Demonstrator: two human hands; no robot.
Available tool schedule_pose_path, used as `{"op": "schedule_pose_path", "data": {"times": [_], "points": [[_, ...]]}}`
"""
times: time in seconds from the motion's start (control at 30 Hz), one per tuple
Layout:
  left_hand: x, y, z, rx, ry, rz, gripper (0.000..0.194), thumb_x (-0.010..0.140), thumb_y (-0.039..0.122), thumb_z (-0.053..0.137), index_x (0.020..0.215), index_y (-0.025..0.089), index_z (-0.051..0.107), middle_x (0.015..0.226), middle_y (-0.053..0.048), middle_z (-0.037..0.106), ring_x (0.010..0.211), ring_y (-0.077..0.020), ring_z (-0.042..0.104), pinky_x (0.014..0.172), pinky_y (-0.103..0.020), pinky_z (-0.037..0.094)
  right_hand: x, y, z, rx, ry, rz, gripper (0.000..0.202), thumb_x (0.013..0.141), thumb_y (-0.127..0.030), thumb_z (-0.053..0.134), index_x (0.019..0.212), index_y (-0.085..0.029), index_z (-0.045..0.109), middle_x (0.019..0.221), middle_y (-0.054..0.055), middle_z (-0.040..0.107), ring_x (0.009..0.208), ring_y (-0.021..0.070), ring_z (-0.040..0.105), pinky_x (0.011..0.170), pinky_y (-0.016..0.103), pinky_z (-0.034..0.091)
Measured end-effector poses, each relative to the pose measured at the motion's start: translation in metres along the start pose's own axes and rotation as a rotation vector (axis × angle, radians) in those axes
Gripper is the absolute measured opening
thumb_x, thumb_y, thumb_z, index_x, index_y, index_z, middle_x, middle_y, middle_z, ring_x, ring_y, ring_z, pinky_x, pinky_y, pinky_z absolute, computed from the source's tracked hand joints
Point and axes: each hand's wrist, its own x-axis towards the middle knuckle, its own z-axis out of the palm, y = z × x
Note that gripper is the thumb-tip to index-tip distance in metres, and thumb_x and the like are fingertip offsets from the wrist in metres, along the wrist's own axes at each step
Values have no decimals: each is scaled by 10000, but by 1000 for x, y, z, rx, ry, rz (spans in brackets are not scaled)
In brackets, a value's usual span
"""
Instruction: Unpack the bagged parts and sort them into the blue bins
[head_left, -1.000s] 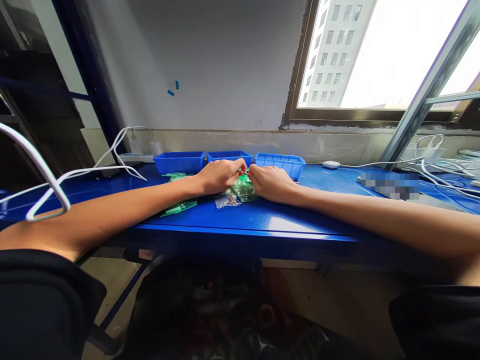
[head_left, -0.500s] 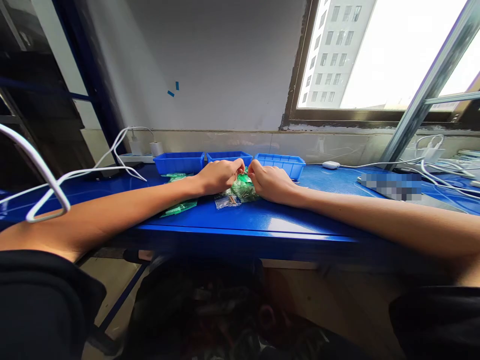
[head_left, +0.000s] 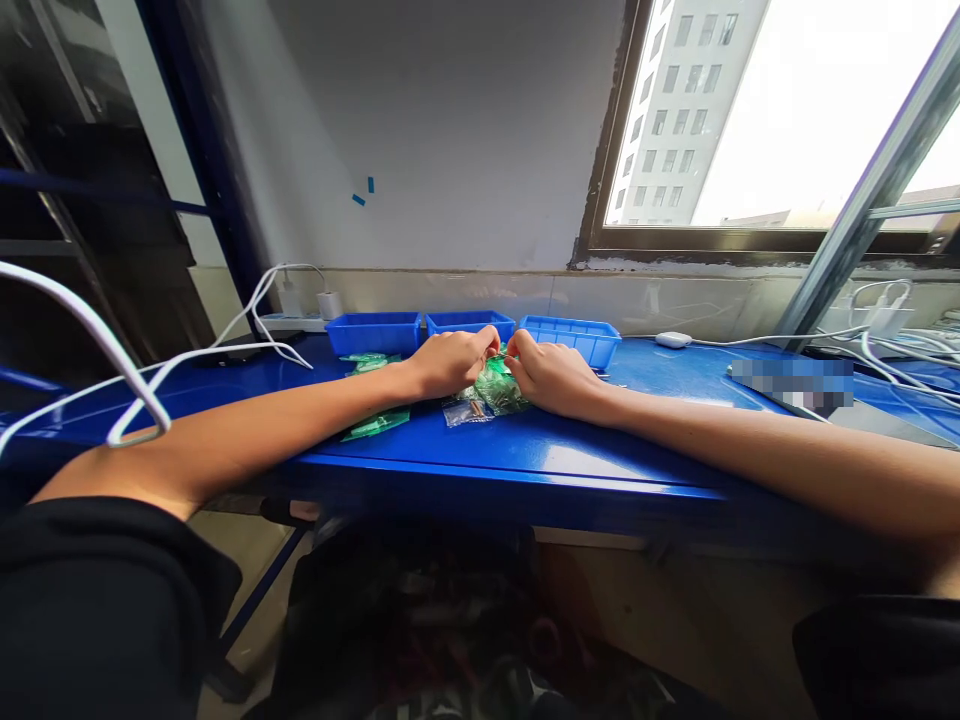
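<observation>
My left hand [head_left: 453,362] and my right hand [head_left: 553,374] are close together over the blue table [head_left: 517,446], thumbs and fingers pinched. What they pinch, if anything, is too small to make out. Green-tinted clear plastic bags [head_left: 498,386] lie beneath and between them. In front of these is a small clear bag [head_left: 466,410] with brownish pieces inside. More green bags [head_left: 379,422] lie beside my left forearm, partly hidden by it.
Three blue bins stand behind my hands: left [head_left: 375,332], middle [head_left: 469,322] and right [head_left: 570,340]. White cables [head_left: 142,400] loop at the left, more lie at the right. A white adapter [head_left: 673,340] sits near the wall.
The whole view has shifted, so table, bins and hands appear slightly further right and lower. A small gap still separates my two pinched hands.
</observation>
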Motion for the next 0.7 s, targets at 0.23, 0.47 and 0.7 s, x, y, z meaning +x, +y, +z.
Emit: {"op": "schedule_pose_path", "data": {"times": [0.23,0.47,0.7], "points": [[-2,4,-2,-46,-24,23,225,931,209,388,1114,185,517,977,-41,698,889,-219,664,691,-288,439,2,3,6,55,-8,36,279,954,-334,286,1111,-189,465,949,104,696,781,252,635,579,287,283],[0,4,-2,-17,-37,18,254,912,185,381,1121,163,524,921,-59,687,843,-214,653,677,-280,424,1,4,3,96,4,49,275,939,-320,317,1117,-183,476,935,95,693,760,220,603,604,283,289],[0,4,-4,8,-34,2,250,927,236,375,1114,177,530,929,-56,687,854,-228,656,671,-281,419,3,3,0,67,26,6,281,947,-303,306,1129,-178,480,965,116,691,804,232,617,639,292,322]]}}
